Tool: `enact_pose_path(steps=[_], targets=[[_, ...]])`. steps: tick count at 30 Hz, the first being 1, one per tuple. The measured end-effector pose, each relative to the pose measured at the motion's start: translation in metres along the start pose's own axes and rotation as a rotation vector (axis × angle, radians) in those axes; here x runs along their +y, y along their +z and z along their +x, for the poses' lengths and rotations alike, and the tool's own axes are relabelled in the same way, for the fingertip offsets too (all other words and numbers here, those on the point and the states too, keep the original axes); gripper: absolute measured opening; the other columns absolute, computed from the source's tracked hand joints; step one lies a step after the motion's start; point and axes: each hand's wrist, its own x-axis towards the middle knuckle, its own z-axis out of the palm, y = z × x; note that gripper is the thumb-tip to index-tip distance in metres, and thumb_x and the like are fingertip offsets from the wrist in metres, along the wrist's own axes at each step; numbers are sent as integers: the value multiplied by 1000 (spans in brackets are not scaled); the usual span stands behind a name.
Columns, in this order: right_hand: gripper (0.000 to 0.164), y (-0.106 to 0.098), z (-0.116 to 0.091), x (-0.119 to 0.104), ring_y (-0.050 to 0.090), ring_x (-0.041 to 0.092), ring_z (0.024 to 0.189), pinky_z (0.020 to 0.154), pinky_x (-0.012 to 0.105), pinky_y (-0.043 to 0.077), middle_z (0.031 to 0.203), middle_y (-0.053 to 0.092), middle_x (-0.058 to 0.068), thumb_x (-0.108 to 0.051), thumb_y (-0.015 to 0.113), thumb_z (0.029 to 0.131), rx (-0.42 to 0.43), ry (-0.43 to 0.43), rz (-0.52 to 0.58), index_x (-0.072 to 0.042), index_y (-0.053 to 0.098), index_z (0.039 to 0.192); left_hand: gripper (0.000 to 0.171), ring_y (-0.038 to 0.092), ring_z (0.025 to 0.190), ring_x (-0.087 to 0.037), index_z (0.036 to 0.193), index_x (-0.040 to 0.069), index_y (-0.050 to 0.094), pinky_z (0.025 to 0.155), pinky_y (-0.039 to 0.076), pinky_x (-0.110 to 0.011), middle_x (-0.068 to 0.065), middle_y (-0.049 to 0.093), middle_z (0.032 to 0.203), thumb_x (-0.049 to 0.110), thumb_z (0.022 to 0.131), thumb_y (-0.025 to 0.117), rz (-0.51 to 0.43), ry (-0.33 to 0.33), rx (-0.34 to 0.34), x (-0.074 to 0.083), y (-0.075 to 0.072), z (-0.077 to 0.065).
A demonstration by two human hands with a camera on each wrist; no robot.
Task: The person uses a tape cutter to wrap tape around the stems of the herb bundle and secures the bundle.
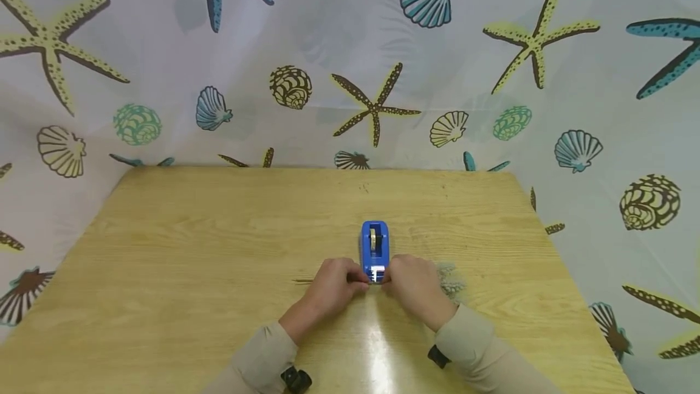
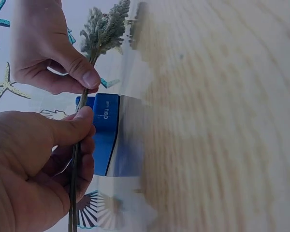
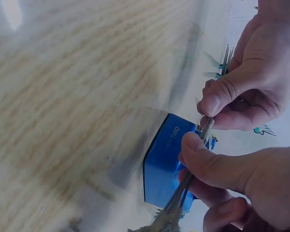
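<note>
A small bunch of dried flowers [image 2: 105, 30] with grey-green heads and thin brown stems lies crosswise between both hands. My left hand [image 1: 332, 287] pinches the stems between thumb and fingers, and the bare stem ends [image 1: 302, 281] stick out to its left. On the other side my right hand [image 1: 415, 287] pinches the same stems near the heads, which show beyond its wrist side in the head view. Close together, the fingertips of both hands meet at the near end of a blue tape dispenser [image 1: 375, 260] holding a roll of tape [image 1: 373, 239]. Whether tape touches the stems cannot be made out.
The light wooden table [image 1: 219, 224] spreads out around the hands. A white cloth [image 1: 246, 47] printed with shells and starfish hangs behind the table and along its sides. Dark wrist straps [image 1: 296, 378] sit over the beige sleeves.
</note>
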Motion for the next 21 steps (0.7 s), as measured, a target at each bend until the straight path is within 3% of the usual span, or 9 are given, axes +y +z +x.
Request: enact_pose_path(steps=[10, 21], targets=[[12, 8, -2, 0, 61, 11, 64, 55, 31, 50, 75, 70, -5, -23, 84, 80, 29, 13, 5, -15, 77, 74, 9, 60, 79, -7, 90, 11, 77, 74, 52, -26, 3, 72, 87, 15, 94, 70, 3, -46, -83, -5, 2, -3], [14, 2, -1, 1, 57, 10, 61, 52, 30, 48, 73, 66, -5, -26, 83, 81, 63, -6, -40, -16, 76, 73, 6, 58, 74, -6, 85, 9, 75, 68, 51, -22, 2, 69, 81, 9, 90, 72, 8, 16, -22, -4, 2, 4]])
